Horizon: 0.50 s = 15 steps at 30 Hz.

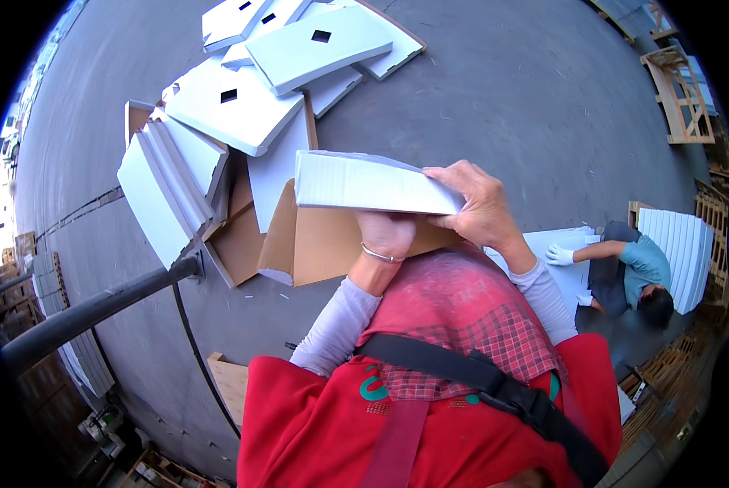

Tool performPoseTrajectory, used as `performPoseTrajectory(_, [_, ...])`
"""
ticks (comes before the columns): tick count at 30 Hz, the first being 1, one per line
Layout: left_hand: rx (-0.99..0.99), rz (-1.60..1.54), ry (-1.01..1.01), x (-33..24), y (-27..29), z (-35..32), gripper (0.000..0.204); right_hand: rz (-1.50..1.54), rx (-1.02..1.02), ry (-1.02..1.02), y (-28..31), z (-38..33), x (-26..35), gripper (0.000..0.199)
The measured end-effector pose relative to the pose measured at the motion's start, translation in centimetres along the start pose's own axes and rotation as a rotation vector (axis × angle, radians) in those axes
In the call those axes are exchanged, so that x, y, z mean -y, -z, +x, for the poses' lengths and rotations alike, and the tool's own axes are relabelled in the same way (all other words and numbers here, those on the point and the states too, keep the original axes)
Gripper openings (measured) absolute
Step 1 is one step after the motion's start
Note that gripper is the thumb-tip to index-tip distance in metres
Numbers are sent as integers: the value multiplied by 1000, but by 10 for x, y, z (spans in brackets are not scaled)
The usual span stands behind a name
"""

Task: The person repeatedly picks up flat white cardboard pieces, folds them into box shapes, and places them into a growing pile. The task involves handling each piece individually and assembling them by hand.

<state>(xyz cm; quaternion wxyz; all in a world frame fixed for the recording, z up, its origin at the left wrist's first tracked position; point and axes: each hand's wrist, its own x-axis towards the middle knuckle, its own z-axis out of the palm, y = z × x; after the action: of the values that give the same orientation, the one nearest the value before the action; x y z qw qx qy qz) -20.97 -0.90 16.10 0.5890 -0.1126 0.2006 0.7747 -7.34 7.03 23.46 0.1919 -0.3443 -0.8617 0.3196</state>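
In front of my body is a cardboard box (363, 184), white outside and brown inside, with a long white side facing up. My right hand (480, 203) grips the right end of that side, fingers on top and thumb below. Against its lower edge, over the brown cardboard, is my left hand (385, 234), a bangle at the wrist. The white side hides my left fingers, so their closure does not show.
White boxes (319, 47), some with a square black hole, lie heaped ahead and to the left. A dark metal bar (104, 313) juts in from the left. At right, a person (647, 268) bends beside stacked white panels (680, 248). A wooden crate (678, 96) stands far right.
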Motion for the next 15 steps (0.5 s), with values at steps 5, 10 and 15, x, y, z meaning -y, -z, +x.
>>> performPoseTrajectory(5, [-5,72,-40,-3,-2,-4,47,98,-135,-23,-10,-3,-3,57])
performPoseTrajectory(10, [8,76,-63,-6,15,-16,49,232,-135,-36,-18,-8,-4,54])
performPoseTrajectory(15, [74,-50,-15,-9,43,-22,51,248,-67,-42,-24,-12,-5,51])
